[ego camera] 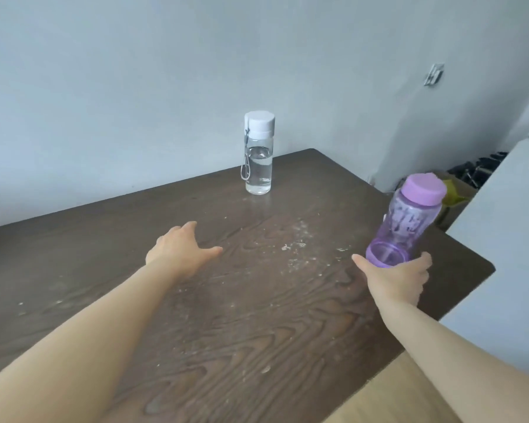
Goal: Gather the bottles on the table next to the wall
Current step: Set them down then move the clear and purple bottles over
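Note:
A clear bottle [258, 154] with a white cap and a cord loop stands upright on the dark wooden table [226, 300], close to the pale wall at the back. A purple bottle [408, 218] with a pink-purple lid is tilted to the right above the table's right side. My right hand [397, 277] grips it around the base. My left hand [182, 247] hovers over the middle of the table, fingers spread and empty, well short of the clear bottle.
The wall [135, 87] runs along the table's far edge. A pale grey surface [507, 239] borders the table on the right. Behind it lie dark objects and something yellow [454, 193]. White specks mark the tabletop.

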